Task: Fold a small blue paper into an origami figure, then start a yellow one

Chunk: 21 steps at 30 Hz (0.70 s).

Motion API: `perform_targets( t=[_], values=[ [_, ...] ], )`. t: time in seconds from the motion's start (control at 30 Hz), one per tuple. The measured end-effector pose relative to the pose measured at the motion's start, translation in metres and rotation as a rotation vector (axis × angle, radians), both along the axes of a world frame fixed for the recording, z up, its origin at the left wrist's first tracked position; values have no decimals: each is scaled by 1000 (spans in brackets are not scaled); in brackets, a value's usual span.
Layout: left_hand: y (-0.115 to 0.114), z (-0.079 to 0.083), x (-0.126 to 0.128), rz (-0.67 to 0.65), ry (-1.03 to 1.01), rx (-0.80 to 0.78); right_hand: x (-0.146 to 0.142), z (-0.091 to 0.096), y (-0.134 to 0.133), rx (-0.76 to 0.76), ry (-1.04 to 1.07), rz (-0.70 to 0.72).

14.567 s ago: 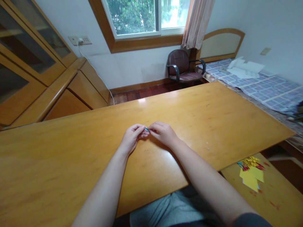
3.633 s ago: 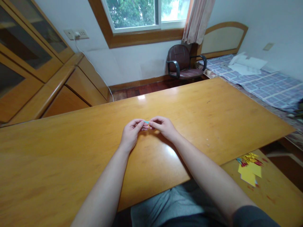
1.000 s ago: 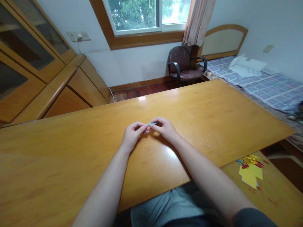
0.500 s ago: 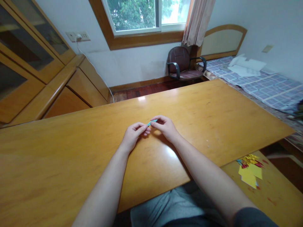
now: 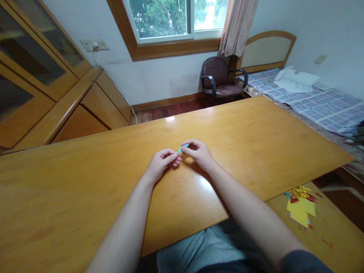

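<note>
A small, narrow light-blue piece of folded paper (image 5: 183, 148) is held between my two hands above the wooden table (image 5: 93, 182). My left hand (image 5: 162, 162) pinches its lower left end between thumb and forefinger, the other fingers curled beneath. At the upper right end, my right hand (image 5: 199, 152) grips it between thumb and fingertips. Parts of the paper are hidden behind my fingers, so its full shape does not show.
At the lower right, yellow paper sheets (image 5: 301, 210) and a heap of small folded yellow, red and blue pieces (image 5: 300, 193) lie on a lower surface. A brown armchair (image 5: 217, 77) stands beyond the table, beside a bed (image 5: 321, 102). Wooden cabinets (image 5: 71, 110) line the left.
My left thumb and forefinger have shifted slightly down along the blue paper, and the paper is tilted a little more steeply. Both hands keep hold of it.
</note>
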<state>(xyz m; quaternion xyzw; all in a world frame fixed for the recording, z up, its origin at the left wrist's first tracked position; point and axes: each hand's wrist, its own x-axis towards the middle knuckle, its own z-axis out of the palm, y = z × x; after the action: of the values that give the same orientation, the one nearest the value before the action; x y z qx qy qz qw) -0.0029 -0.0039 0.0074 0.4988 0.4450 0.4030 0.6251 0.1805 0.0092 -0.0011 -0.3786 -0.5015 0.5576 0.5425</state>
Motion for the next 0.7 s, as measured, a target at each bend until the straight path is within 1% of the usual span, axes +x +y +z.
perform_targets(
  t=[0.23,0.5,0.7],
  values=[
    [1,-3,0,3,-36,13,0,0,-1,7,20,-6],
    [-1,-2,2,31,-75,0,2,-3,3,2,19,-70],
    [-1,-5,1,34,-99,-11,1,-4,3,-3,4,-51]
  ],
)
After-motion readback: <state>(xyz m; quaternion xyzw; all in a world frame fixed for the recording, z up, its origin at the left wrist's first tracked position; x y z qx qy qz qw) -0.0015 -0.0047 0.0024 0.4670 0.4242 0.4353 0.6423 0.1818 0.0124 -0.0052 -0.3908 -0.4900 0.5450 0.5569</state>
